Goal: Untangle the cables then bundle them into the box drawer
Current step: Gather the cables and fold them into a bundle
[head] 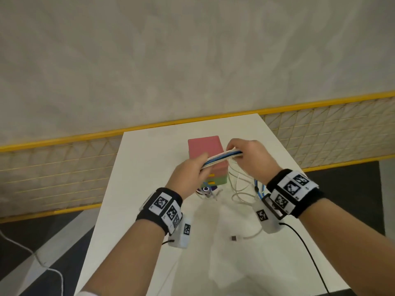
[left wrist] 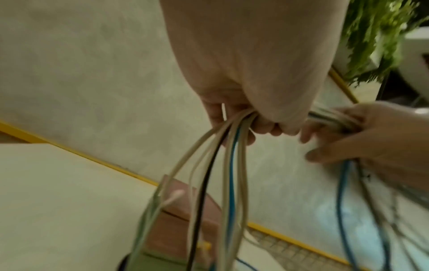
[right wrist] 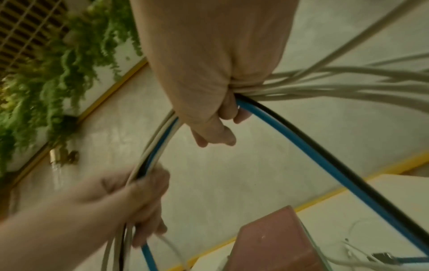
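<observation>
On the table (head: pixel 149 210), the drawer box (head: pixel 205 149) stands far behind both hands. Left hand (head: pixel 188 174) and right hand (head: pixel 248 155) each grip the cables (head: pixel 222 155); fold them evenly, keeping strands parallel.

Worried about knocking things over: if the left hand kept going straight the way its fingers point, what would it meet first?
Most likely the pink box: the left hand holding the cables points toward it, though the hand may be raised above its top, so depth is unclear.
</observation>
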Demonstrator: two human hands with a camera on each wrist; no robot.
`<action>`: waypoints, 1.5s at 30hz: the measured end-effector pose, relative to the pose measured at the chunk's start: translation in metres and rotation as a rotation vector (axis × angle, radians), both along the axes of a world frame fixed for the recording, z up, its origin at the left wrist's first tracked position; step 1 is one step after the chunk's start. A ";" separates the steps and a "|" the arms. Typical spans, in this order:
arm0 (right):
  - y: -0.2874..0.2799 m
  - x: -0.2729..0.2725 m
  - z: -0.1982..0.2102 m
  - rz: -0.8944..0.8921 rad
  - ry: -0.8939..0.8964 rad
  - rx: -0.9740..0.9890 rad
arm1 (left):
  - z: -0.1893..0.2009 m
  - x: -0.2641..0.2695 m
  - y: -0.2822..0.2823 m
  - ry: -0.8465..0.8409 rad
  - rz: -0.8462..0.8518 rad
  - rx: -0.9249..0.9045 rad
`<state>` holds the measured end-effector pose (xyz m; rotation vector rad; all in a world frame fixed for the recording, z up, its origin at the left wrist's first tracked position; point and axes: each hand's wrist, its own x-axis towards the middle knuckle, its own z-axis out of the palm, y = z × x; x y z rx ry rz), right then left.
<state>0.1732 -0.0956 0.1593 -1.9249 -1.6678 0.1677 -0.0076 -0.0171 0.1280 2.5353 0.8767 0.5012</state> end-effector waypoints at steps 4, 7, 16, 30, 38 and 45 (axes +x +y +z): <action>-0.010 0.024 0.002 -0.123 0.162 0.086 | -0.020 -0.025 0.016 0.020 0.089 -0.034; -0.016 0.035 -0.004 -0.138 0.102 -0.052 | -0.027 -0.034 0.020 0.092 0.120 -0.059; 0.005 -0.039 -0.022 0.140 -0.426 -0.206 | -0.004 0.018 -0.009 0.375 0.101 0.090; -0.006 -0.022 -0.033 0.063 -0.283 -0.252 | 0.008 0.004 0.000 0.315 -0.094 0.181; -0.002 -0.020 -0.023 -0.011 0.093 -0.237 | 0.051 0.006 0.003 -0.010 -0.157 -0.260; 0.001 -0.038 -0.015 0.023 0.464 -0.156 | 0.043 0.024 -0.003 -0.333 -0.030 -0.249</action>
